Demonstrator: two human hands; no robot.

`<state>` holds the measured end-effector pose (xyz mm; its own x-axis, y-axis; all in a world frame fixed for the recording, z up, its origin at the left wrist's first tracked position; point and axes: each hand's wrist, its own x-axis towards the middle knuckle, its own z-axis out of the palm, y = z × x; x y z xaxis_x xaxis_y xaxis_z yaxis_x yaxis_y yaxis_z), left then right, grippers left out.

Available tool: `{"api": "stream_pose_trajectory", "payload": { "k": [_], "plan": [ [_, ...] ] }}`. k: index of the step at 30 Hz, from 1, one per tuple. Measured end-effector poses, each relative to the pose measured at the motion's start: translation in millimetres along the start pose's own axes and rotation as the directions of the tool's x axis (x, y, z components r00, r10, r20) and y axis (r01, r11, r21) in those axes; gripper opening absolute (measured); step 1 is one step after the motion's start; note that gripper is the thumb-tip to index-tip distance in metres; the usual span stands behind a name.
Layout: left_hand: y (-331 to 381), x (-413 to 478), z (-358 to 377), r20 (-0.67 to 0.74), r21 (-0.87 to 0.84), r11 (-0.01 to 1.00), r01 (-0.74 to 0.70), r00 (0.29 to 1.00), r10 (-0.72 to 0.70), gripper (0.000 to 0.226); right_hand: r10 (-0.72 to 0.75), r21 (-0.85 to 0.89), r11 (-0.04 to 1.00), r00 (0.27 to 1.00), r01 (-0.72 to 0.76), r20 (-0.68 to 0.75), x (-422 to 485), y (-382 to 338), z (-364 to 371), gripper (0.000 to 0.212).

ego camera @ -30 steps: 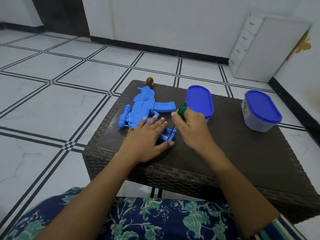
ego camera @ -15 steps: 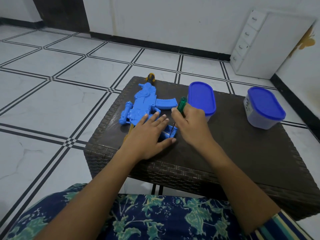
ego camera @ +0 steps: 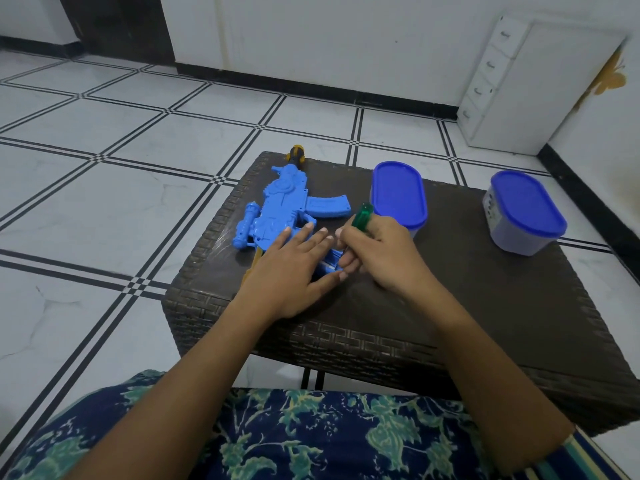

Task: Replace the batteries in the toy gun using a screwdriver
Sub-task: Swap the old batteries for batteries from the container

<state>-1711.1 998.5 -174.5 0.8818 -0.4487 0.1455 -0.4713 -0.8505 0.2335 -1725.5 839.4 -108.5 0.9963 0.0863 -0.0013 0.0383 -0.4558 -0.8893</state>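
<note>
Curling round a green-handled screwdriver [ego camera: 362, 216], the fingers [ego camera: 351, 259] of the right hand [ego camera: 381, 258] grip it with its tip down at the rear of the toy gun [ego camera: 284, 206]. The left hand [ego camera: 294, 271] lies flat on that rear part, fingers straight and slightly spread. The gun is bright blue plastic, lying on its side at the left of the dark woven tabletop [ego camera: 485, 306]. One blue-lidded tub [ego camera: 398, 192] stands just beyond the right hand, a second tub [ego camera: 526, 209] well apart to the right.
</note>
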Motion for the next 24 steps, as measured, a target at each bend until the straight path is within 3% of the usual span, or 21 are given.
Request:
{"api": "stream_pose_trajectory", "payload": {
  "k": [8, 12, 17, 24],
  "plan": [
    [0, 1, -3, -0.012, -0.023, 1.000, 0.006, 1.000, -0.006, 0.065, -0.024, 0.021, 0.999, 0.999, 0.025, -0.021, -2, -2, 4, 0.018],
    [2, 0, -3, -0.014, -0.046, 0.999, 0.026, 1.000, -0.027, 0.067, -0.007, 0.065, 0.998, 0.995, 0.013, -0.100, -1, -2, -2, 0.023],
    [4, 0, -5, -0.025, -0.053, 0.998, 0.035, 0.999, -0.037, 0.067, 0.019, 0.122, 0.992, 0.996, -0.008, -0.082, 0, 1, 0, 0.022],
    [3, -2, -6, -0.002, -0.026, 1.000, 0.016, 1.000, -0.016, 0.082, -0.042, 0.042, 0.998, 0.983, 0.050, -0.177, 4, 4, -9, 0.028]
  ]
}}
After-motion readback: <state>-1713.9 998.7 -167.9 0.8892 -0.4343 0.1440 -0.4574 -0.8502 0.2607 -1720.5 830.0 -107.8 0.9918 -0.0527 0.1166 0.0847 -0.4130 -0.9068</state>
